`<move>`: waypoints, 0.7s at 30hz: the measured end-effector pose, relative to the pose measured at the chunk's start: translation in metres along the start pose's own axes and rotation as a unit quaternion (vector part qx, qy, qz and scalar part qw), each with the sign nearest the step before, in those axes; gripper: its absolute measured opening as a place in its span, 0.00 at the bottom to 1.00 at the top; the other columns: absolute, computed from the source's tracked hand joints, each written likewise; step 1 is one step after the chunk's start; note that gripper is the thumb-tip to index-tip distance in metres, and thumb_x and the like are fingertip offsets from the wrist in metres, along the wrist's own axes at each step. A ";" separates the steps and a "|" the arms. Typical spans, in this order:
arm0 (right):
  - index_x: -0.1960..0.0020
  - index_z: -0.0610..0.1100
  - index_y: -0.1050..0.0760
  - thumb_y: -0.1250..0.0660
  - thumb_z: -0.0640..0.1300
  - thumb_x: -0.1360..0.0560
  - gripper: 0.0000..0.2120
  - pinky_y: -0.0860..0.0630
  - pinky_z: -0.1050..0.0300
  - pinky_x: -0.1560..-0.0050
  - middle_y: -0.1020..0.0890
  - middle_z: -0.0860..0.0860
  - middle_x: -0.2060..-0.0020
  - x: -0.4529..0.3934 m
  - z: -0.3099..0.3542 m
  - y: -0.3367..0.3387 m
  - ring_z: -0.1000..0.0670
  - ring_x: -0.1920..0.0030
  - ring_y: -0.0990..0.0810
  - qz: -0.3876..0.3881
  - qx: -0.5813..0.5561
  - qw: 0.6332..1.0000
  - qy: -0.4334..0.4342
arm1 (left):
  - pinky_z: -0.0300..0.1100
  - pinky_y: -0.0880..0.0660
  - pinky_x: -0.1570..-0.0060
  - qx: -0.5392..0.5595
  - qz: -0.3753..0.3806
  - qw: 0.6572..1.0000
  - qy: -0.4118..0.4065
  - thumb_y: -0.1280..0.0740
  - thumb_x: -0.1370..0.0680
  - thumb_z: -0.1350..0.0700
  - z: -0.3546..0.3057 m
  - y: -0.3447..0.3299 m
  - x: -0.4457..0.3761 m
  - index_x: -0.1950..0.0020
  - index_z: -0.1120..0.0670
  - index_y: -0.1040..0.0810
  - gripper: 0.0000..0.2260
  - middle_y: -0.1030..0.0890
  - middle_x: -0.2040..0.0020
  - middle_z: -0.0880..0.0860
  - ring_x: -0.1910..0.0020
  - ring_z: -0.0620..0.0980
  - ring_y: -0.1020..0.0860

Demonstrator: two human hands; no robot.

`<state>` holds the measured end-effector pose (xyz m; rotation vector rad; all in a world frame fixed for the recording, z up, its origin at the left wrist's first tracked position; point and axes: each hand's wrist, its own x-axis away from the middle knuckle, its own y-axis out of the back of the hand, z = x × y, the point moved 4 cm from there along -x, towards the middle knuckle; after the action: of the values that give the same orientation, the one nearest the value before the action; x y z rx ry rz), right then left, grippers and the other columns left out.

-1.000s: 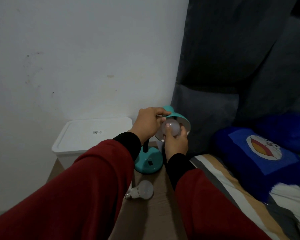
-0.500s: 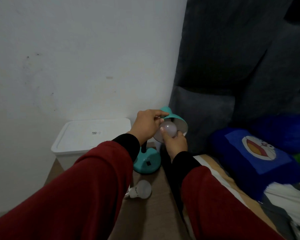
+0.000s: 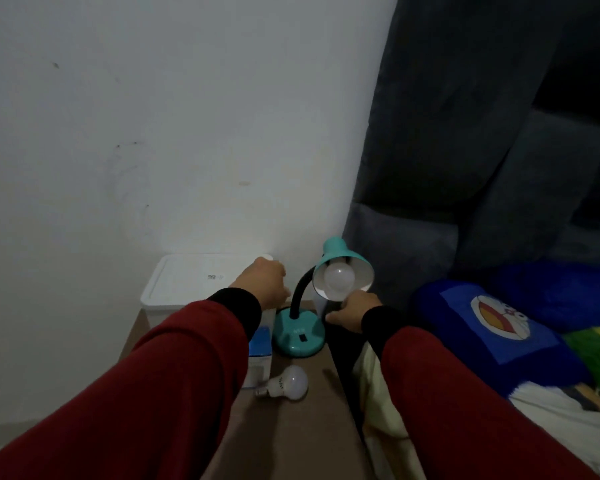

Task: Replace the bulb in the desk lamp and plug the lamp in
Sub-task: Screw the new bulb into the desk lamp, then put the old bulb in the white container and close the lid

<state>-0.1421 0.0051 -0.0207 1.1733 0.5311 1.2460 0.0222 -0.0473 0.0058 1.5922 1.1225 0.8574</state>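
A teal desk lamp (image 3: 298,337) stands on the brown table (image 3: 291,431), its black neck bent and its shade (image 3: 340,252) tilted toward me. A white bulb (image 3: 338,278) sits inside the shade. A second white bulb (image 3: 287,382) lies on its side on the table in front of the lamp base. My left hand (image 3: 264,284) hovers left of the lamp neck, fingers loosely curled, holding nothing. My right hand (image 3: 355,310) is just below the shade at the table's right edge, touching neither shade nor bulb. No plug or cord is visible.
A white lidded box (image 3: 187,284) stands against the wall behind my left hand. A blue and white carton (image 3: 261,353) lies partly under my left sleeve. A bed with a blue cartoon pillow (image 3: 492,327) and dark cushions (image 3: 465,168) borders the table on the right.
Both hands have let go of the shade and the bulb. The left hand moved left, the right hand dropped below the shade. The bulb stays in the shade.
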 end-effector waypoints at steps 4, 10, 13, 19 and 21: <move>0.41 0.37 0.24 0.31 0.53 0.28 0.23 0.29 0.59 0.55 0.20 0.41 0.42 0.010 0.023 -0.008 0.43 0.42 0.21 0.029 0.090 0.994 0.054 | 0.46 0.28 0.36 -0.073 0.028 0.996 0.042 0.35 0.23 0.51 0.034 0.008 0.024 0.32 0.58 0.29 0.22 0.29 0.32 0.59 0.34 0.56 0.28; 0.32 0.43 0.31 0.33 0.52 0.26 0.25 0.29 0.53 0.36 0.25 0.43 0.34 0.019 0.068 -0.033 0.43 0.34 0.27 0.041 0.130 0.980 0.146 | 0.46 0.25 0.40 -0.112 0.012 0.989 0.101 0.37 0.22 0.56 0.095 0.015 0.051 0.33 0.58 0.28 0.18 0.27 0.35 0.58 0.39 0.56 0.24; 0.27 0.50 0.39 0.32 0.54 0.27 0.31 0.30 0.49 0.33 0.31 0.42 0.31 0.011 0.083 -0.055 0.41 0.33 0.30 0.021 0.101 0.978 0.179 | 0.48 0.26 0.41 -0.116 -0.002 0.986 0.123 0.38 0.22 0.55 0.129 0.006 0.058 0.32 0.56 0.31 0.19 0.27 0.35 0.57 0.38 0.56 0.26; 0.26 0.59 0.45 0.33 0.54 0.26 0.33 0.35 0.50 0.31 0.47 0.45 0.24 -0.011 0.096 -0.089 0.40 0.27 0.38 -0.060 0.035 0.974 0.216 | 0.51 0.31 0.36 -0.081 -0.054 0.986 0.137 0.35 0.24 0.48 0.178 -0.022 0.054 0.23 0.50 0.47 0.33 0.39 0.27 0.59 0.30 0.58 0.36; 0.26 0.61 0.46 0.33 0.54 0.26 0.33 0.36 0.50 0.30 0.50 0.46 0.23 -0.023 0.098 -0.098 0.40 0.26 0.42 -0.073 0.028 0.973 0.215 | 0.52 0.32 0.33 -0.053 -0.069 0.987 0.134 0.35 0.24 0.46 0.190 -0.031 0.047 0.23 0.49 0.48 0.34 0.43 0.25 0.61 0.28 0.59 0.39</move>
<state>-0.0227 -0.0426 -0.0773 0.8903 0.9623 1.3681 0.2017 -0.0587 -0.0769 1.3212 1.3357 1.0413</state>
